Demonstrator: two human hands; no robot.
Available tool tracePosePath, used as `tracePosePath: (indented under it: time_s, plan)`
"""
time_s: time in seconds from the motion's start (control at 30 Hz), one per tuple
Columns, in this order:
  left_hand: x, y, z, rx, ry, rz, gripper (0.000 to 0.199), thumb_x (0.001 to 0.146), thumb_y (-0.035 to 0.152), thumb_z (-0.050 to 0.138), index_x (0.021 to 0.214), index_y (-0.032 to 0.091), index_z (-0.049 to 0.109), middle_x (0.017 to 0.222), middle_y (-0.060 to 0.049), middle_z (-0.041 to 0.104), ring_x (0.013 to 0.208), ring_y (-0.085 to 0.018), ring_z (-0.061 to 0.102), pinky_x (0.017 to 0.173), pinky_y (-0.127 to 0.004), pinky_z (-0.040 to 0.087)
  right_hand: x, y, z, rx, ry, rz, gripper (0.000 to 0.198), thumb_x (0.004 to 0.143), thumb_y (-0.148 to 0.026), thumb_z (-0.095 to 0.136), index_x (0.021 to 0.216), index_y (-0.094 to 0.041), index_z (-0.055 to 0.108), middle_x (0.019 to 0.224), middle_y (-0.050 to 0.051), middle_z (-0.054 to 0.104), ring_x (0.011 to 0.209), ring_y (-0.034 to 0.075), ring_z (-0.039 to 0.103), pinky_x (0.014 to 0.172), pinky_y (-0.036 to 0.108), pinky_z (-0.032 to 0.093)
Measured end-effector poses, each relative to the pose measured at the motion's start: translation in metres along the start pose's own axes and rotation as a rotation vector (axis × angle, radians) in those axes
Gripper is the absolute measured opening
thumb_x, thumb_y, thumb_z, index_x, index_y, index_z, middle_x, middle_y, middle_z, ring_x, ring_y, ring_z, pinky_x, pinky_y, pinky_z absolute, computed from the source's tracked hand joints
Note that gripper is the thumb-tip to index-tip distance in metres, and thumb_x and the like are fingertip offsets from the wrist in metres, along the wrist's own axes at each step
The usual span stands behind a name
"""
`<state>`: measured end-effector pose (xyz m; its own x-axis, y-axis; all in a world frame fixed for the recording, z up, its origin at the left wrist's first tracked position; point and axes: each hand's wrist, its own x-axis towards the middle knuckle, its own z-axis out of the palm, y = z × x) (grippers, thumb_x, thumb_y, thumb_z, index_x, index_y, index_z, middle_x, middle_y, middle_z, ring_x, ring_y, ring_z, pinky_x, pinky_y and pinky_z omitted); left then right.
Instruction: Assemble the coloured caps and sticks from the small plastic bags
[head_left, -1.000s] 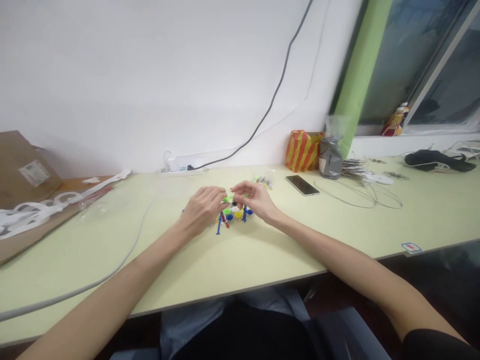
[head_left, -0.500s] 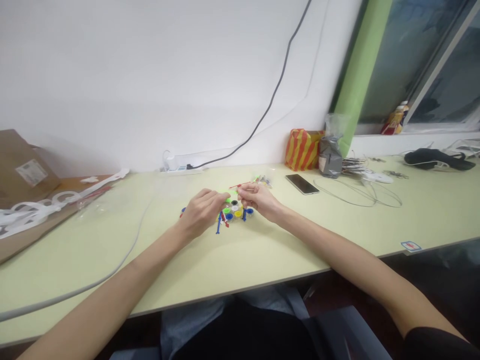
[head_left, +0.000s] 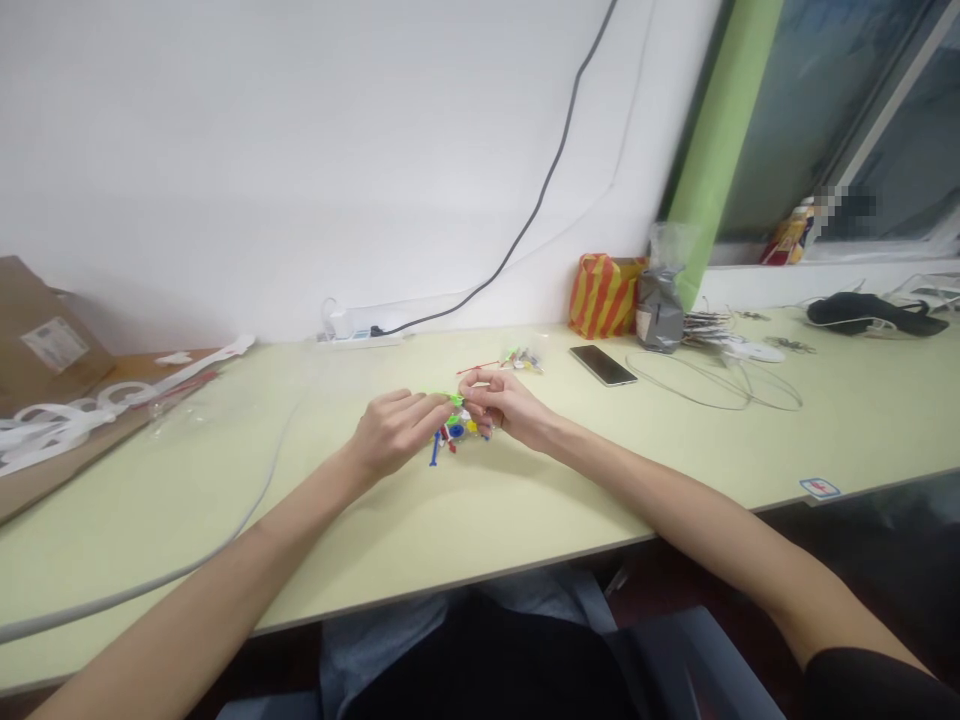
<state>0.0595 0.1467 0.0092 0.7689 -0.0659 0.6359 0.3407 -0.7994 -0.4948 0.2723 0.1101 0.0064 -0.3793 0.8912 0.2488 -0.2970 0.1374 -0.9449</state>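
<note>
My left hand [head_left: 397, 428] is closed, its thumb and forefinger pinching a small bright green plastic piece [head_left: 456, 400]. Against that piece press the fingertips of my right hand [head_left: 501, 402], also closed; whatever they grip is too small to make out. Below the hands lies a cluster of small coloured plastic parts: a blue round piece [head_left: 457, 432], a yellow round piece [head_left: 472, 427], a blue stick [head_left: 434, 449] and a red piece [head_left: 451, 447]. My fingers hide part of this cluster. Behind my right hand is a thin red stick [head_left: 478, 368].
More small plastic parts [head_left: 523, 359] lie behind my right hand. To the right are a phone [head_left: 603, 365], a striped bag [head_left: 600, 295] and a thin looped cable [head_left: 720, 400]. A power strip [head_left: 360, 341] stands by the wall; a cardboard box [head_left: 49, 325] is at left.
My right hand has moved slightly left, its fingertips now meeting the green piece in my left hand. Fewer of the parts beneath show between the hands.
</note>
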Motion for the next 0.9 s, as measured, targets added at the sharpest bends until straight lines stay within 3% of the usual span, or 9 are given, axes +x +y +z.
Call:
tracePosePath:
  time_s: [0.33,0.43,0.6,0.77,0.9]
  plan:
    - [-0.0002,0.0008,-0.0004,0.002,-0.012,-0.005,0.021,0.1,0.015,0.045,0.099,0.021,0.064,0.097,-0.005,0.077,0.078,-0.014,0.072,0.06,-0.026,0.045,0.0014,0.0016,-0.0051,0.048,-0.034,-0.025,0.047,0.075,-0.039,0.08,0.101,-0.025,0.044,0.055,-0.013,0.042,0.047,0.008,0.037,0.046,0.02,0.041]
    - [-0.0009,0.0011,-0.0002,-0.031,0.015,0.01,0.024,0.099,0.012,0.046,0.115,0.021,0.062,0.095,-0.005,0.077,0.079,-0.015,0.072,0.062,-0.025,0.048,0.0013,0.0022,-0.0061,0.045,-0.064,-0.019,0.047,0.076,-0.037,0.079,0.101,-0.025,0.042,0.055,-0.014,0.04,0.047,0.008,0.036,0.046,0.02,0.041]
    - [-0.0018,0.0026,0.0029,0.08,-0.006,0.009,0.048,0.098,0.004,0.039,0.144,0.018,0.043,0.101,-0.008,0.076,0.068,-0.013,0.07,0.056,-0.024,0.047,0.001,0.0033,-0.007,-0.003,-0.043,-0.001,0.045,0.077,-0.038,0.078,0.099,-0.025,0.042,0.054,-0.013,0.042,0.047,0.008,0.037,0.045,0.02,0.044]
    - [-0.0005,0.0035,0.0053,0.095,-0.047,-0.023,0.035,0.097,0.007,0.043,0.127,0.018,0.057,0.1,-0.007,0.075,0.075,-0.016,0.07,0.059,-0.025,0.047,0.0021,0.0072,-0.0084,-0.048,-0.052,0.004,0.046,0.08,-0.047,0.077,0.098,-0.025,0.041,0.056,-0.01,0.052,0.046,0.01,0.046,0.046,0.022,0.047]
    - [0.0024,0.0041,0.0041,0.155,-0.014,-0.128,0.026,0.095,0.008,0.046,0.106,0.019,0.066,0.081,-0.003,0.073,0.059,-0.014,0.063,0.053,-0.025,0.038,0.0028,0.0091,-0.0086,-0.064,-0.036,-0.022,0.047,0.081,-0.05,0.075,0.102,-0.025,0.041,0.059,-0.009,0.057,0.047,0.011,0.051,0.047,0.023,0.048]
